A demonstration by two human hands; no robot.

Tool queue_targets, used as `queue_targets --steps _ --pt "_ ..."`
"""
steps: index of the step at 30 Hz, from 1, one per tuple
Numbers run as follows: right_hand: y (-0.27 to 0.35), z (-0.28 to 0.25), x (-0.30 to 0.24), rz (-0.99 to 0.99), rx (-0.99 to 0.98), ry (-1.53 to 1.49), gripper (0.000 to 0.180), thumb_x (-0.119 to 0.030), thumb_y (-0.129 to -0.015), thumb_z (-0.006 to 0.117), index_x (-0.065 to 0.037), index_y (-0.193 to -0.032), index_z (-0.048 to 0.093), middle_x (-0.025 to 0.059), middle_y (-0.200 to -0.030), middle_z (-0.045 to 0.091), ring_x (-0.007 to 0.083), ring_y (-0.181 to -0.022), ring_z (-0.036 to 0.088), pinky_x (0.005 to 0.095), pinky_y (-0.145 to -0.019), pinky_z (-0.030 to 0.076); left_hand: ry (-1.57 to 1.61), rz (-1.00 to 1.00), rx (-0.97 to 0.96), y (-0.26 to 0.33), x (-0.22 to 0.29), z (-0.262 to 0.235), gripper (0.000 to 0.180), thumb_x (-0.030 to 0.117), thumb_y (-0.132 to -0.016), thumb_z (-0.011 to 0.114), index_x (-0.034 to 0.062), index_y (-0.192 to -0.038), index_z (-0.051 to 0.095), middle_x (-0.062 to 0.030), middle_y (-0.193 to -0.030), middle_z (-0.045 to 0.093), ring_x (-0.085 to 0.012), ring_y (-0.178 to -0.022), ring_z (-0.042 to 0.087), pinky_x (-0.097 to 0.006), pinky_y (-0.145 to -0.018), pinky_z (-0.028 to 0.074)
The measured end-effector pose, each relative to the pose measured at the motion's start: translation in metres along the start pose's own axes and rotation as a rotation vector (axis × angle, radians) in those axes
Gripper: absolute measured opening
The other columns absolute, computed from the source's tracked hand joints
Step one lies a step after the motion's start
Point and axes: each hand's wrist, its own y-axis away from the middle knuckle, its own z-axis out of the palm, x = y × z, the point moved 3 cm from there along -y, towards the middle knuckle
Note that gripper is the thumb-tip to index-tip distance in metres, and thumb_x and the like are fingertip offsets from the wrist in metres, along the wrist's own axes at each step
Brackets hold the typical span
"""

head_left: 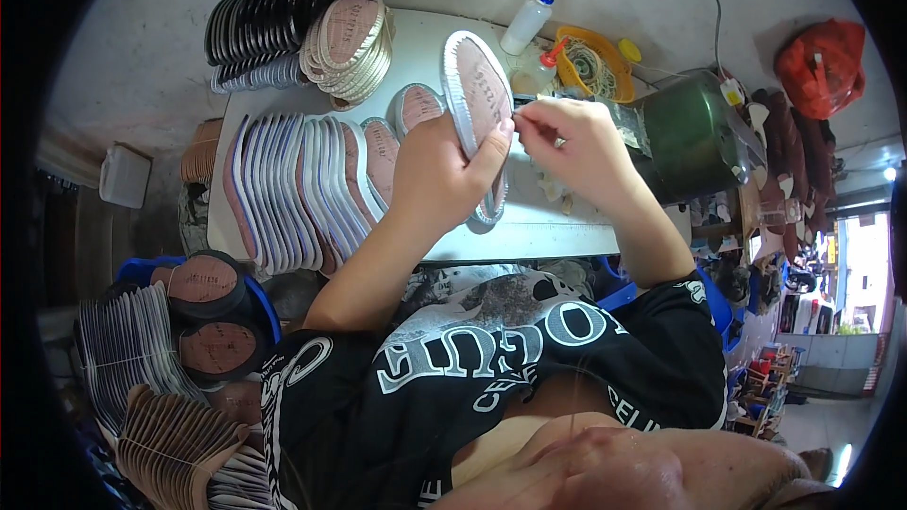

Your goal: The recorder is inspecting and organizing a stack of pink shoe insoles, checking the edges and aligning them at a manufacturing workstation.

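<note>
Lower part of the insole (479, 94) covered by the left hand (444, 175); item pinched at the right hand (567, 137) fingertips too small to tell; contents of the yellow bowl (595, 61) a blurred tangle; fanned insoles (142, 359) at lower left lost in the dark rim.

squeeze bottles (525, 25): 2 | yellow basket (605, 49): 1 | insole stacks (348, 45): roughly 6, edges blurred
</note>
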Motion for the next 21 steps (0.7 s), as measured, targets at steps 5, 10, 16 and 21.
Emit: queue_targets --steps 5,10,16,21 --pt "0.005 0.005 0.018 -0.069 0.192 0.062 0.008 -0.008 -0.080 0.062 -0.002 -0.076 0.061 0.0081 -0.061 0.058 0.0144 -0.048 0.055 0.0249 -0.047 0.042 0.035 0.029 0.048 0.002 -0.008 0.013 0.031 0.026 -0.084 0.060 -0.0038 -0.077 0.062 -0.0162 -0.054 0.058 -0.0316 -0.052 0.061 -0.039 -0.052 0.047" --pt "0.034 0.008 0.007 -0.184 0.482 0.057 0.004 0.002 -0.073 0.064 0.000 -0.074 0.061 0.0051 -0.057 0.055 0.0095 -0.047 0.050 0.0192 -0.048 0.039 0.327 0.095 0.198 0.005 0.000 0.022 0.025 0.016 -0.085 0.062 -0.0050 -0.098 0.055 -0.0119 -0.076 0.064 -0.0183 -0.065 0.063 -0.032 -0.060 0.049" --pt "0.069 0.036 0.055 0.041 0.354 -0.578 0.035 -0.024 -0.095 0.047 0.001 -0.119 0.046 0.0110 -0.104 0.059 0.0195 -0.092 0.059 0.0314 -0.079 0.048 0.623 -0.192 0.095 -0.015 -0.025 0.035 0.032 0.012 -0.085 0.063 -0.0047 -0.109 0.052 -0.0102 -0.094 0.063 -0.0108 -0.084 0.059 -0.024 -0.074 0.047" --pt "0.105 0.059 0.055 0.571 0.068 -1.295 0.035 -0.033 -0.097 0.045 0.000 -0.108 0.050 0.0169 -0.077 0.063 0.0216 -0.059 0.064 0.0275 -0.051 0.053 0.091 -0.143 0.080 -0.045 -0.045 0.057 0.040 0.027 -0.073 0.074 -0.0045 -0.094 0.059 -0.0110 -0.099 0.056 -0.0196 -0.089 0.056 -0.030 -0.077 0.046"
